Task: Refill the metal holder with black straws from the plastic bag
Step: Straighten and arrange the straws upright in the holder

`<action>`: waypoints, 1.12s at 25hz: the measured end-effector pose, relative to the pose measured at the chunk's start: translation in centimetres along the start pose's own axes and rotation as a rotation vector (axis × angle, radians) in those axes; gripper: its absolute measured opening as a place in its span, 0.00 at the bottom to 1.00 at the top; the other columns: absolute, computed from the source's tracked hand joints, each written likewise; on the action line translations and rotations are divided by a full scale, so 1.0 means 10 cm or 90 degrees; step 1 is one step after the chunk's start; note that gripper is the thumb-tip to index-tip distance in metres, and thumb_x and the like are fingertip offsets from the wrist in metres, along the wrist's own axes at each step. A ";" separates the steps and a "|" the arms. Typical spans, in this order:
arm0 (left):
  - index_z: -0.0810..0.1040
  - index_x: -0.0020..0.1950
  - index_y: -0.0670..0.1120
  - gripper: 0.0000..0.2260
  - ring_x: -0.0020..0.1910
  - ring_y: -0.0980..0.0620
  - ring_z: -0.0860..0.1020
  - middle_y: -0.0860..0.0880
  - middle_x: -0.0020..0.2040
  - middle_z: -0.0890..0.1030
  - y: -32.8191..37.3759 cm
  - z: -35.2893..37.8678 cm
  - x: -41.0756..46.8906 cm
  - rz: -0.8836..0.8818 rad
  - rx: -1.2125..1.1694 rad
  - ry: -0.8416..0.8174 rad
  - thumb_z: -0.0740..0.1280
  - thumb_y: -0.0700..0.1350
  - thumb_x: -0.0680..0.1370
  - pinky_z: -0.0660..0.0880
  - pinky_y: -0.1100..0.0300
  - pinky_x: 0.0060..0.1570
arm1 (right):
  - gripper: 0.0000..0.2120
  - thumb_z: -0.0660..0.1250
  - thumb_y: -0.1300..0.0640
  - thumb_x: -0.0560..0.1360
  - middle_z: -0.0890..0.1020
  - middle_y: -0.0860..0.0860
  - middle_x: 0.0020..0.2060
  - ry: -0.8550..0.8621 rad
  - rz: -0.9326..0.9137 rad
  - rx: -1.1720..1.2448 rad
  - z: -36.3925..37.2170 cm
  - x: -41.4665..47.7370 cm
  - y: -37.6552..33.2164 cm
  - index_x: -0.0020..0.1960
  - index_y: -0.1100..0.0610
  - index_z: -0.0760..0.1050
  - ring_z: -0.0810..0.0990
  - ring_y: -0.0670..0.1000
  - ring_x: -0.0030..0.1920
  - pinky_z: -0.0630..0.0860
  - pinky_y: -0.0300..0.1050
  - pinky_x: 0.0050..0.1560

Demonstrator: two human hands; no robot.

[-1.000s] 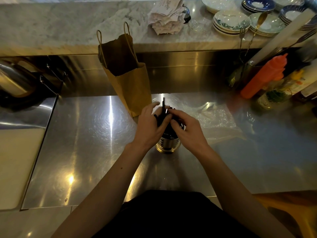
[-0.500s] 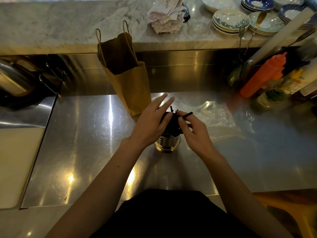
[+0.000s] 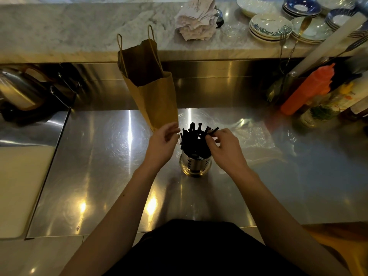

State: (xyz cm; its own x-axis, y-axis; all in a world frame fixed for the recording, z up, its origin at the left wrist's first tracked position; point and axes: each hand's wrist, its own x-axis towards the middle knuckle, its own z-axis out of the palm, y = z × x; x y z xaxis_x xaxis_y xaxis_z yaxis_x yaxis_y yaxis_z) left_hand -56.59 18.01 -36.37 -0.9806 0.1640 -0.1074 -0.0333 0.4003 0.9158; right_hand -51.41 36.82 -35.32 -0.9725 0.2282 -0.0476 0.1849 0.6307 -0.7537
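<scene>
Pinching one straw (image 3: 214, 130) at the right of the bunch (image 3: 194, 141), the right hand (image 3: 227, 149) hangs over the holder (image 3: 195, 166) on the counter (image 3: 111, 156). Left hand (image 3: 162, 145) sits just left, fingers loosely curled, empty; bag (image 3: 253, 135) lies right.

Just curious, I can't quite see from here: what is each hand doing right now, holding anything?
Left hand: open, loosely curled, holding nothing.
Right hand: pinching one black straw over the metal holder.

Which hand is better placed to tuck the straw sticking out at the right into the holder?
Right, probably: the right hand pinches that straw above the metal holder, while the left hand sits beside the holder, fingers loosely curled, holding nothing.
</scene>
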 end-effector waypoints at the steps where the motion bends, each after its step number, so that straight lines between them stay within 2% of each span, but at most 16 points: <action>1: 0.73 0.71 0.45 0.18 0.59 0.55 0.79 0.49 0.61 0.81 -0.03 -0.03 0.02 -0.014 0.008 -0.026 0.66 0.40 0.80 0.75 0.65 0.60 | 0.12 0.62 0.53 0.80 0.77 0.52 0.51 0.031 -0.001 0.037 0.00 -0.02 -0.01 0.60 0.55 0.78 0.79 0.51 0.50 0.78 0.48 0.51; 2: 0.73 0.71 0.45 0.20 0.57 0.55 0.80 0.48 0.62 0.81 -0.04 -0.04 0.05 -0.022 0.016 -0.061 0.68 0.41 0.79 0.76 0.64 0.58 | 0.13 0.63 0.54 0.79 0.76 0.51 0.51 0.060 -0.002 0.074 0.00 -0.03 -0.02 0.63 0.54 0.75 0.79 0.49 0.49 0.79 0.45 0.50; 4: 0.73 0.71 0.46 0.23 0.51 0.62 0.80 0.49 0.62 0.80 -0.03 -0.04 0.11 -0.030 0.020 -0.131 0.71 0.43 0.77 0.75 0.72 0.48 | 0.17 0.64 0.55 0.78 0.77 0.48 0.51 0.080 -0.002 0.129 0.01 -0.07 -0.05 0.67 0.51 0.70 0.79 0.45 0.48 0.78 0.37 0.45; 5: 0.73 0.71 0.47 0.23 0.49 0.63 0.79 0.50 0.62 0.80 -0.01 -0.02 0.15 -0.027 0.024 -0.156 0.72 0.44 0.77 0.74 0.73 0.45 | 0.18 0.65 0.56 0.78 0.77 0.47 0.51 0.077 0.000 0.147 0.01 -0.08 -0.05 0.68 0.50 0.69 0.79 0.44 0.47 0.78 0.35 0.43; 6: 0.74 0.70 0.47 0.23 0.49 0.62 0.79 0.50 0.62 0.80 0.01 0.00 0.18 -0.020 0.033 -0.169 0.72 0.44 0.76 0.74 0.71 0.47 | 0.19 0.65 0.56 0.78 0.77 0.47 0.50 0.069 0.002 0.156 0.02 -0.07 -0.05 0.68 0.49 0.67 0.79 0.43 0.47 0.77 0.32 0.42; 8: 0.77 0.67 0.48 0.18 0.51 0.57 0.79 0.50 0.62 0.82 0.05 0.06 0.24 0.013 0.068 -0.162 0.71 0.44 0.78 0.75 0.65 0.50 | 0.20 0.65 0.56 0.78 0.77 0.47 0.50 0.050 0.004 0.157 0.02 -0.07 -0.05 0.69 0.49 0.66 0.79 0.42 0.47 0.75 0.30 0.42; 11: 0.82 0.60 0.47 0.10 0.50 0.56 0.81 0.49 0.55 0.85 0.08 0.14 0.25 0.082 0.126 -0.136 0.68 0.44 0.79 0.75 0.67 0.50 | 0.20 0.65 0.56 0.78 0.78 0.47 0.50 0.039 -0.001 0.155 0.04 -0.06 -0.03 0.69 0.49 0.66 0.79 0.39 0.46 0.73 0.24 0.39; 13: 0.83 0.57 0.46 0.09 0.46 0.59 0.81 0.49 0.51 0.85 0.08 0.17 0.22 0.110 0.147 -0.122 0.67 0.44 0.80 0.75 0.69 0.48 | 0.19 0.65 0.57 0.78 0.78 0.48 0.50 0.036 -0.008 0.155 0.04 -0.06 -0.03 0.68 0.49 0.67 0.78 0.38 0.46 0.72 0.22 0.39; 16: 0.83 0.56 0.45 0.08 0.43 0.63 0.78 0.52 0.49 0.83 0.05 0.18 0.13 0.133 0.155 -0.085 0.67 0.44 0.80 0.75 0.72 0.46 | 0.18 0.64 0.58 0.79 0.78 0.49 0.51 0.036 -0.013 0.156 0.03 -0.07 -0.02 0.67 0.50 0.68 0.79 0.39 0.47 0.74 0.24 0.40; 19: 0.80 0.59 0.50 0.11 0.47 0.66 0.79 0.57 0.51 0.82 0.02 0.15 0.00 0.094 0.095 -0.134 0.68 0.51 0.79 0.75 0.75 0.44 | 0.17 0.63 0.59 0.80 0.78 0.49 0.51 0.035 -0.022 0.157 0.01 -0.09 -0.01 0.67 0.51 0.68 0.79 0.39 0.47 0.75 0.26 0.41; 21: 0.76 0.62 0.56 0.18 0.50 0.66 0.79 0.63 0.53 0.78 0.01 0.11 -0.08 0.058 0.071 -0.181 0.71 0.58 0.74 0.75 0.72 0.45 | 0.15 0.61 0.59 0.80 0.79 0.49 0.52 0.030 -0.032 0.155 0.00 -0.11 -0.01 0.67 0.52 0.69 0.79 0.39 0.47 0.75 0.26 0.43; 23: 0.72 0.65 0.60 0.27 0.53 0.63 0.78 0.61 0.57 0.77 -0.01 0.07 -0.16 0.059 0.090 -0.199 0.75 0.61 0.69 0.76 0.69 0.48 | 0.15 0.60 0.59 0.81 0.80 0.49 0.53 0.016 -0.041 0.151 0.00 -0.12 0.00 0.67 0.52 0.69 0.79 0.41 0.49 0.75 0.28 0.46; 25: 0.72 0.66 0.58 0.29 0.52 0.59 0.79 0.57 0.59 0.78 -0.05 0.09 -0.22 0.115 0.139 -0.181 0.78 0.57 0.67 0.77 0.69 0.49 | 0.16 0.61 0.59 0.80 0.79 0.47 0.54 -0.001 -0.044 0.157 0.00 -0.15 0.02 0.67 0.52 0.69 0.79 0.38 0.48 0.75 0.26 0.44; 28: 0.78 0.59 0.51 0.18 0.48 0.56 0.80 0.54 0.53 0.81 -0.08 0.19 -0.26 0.181 0.147 -0.086 0.77 0.43 0.71 0.79 0.64 0.48 | 0.20 0.65 0.60 0.78 0.77 0.41 0.52 -0.007 -0.041 0.185 0.04 -0.23 0.04 0.69 0.52 0.67 0.78 0.31 0.48 0.73 0.24 0.44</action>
State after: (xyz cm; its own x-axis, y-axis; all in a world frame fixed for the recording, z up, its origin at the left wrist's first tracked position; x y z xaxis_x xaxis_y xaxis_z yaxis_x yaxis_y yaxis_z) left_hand -53.67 19.00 -37.52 -0.9094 0.4091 0.0743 0.2959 0.5111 0.8070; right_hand -49.19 36.28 -35.77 -0.9827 0.1853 -0.0003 0.0764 0.4036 -0.9117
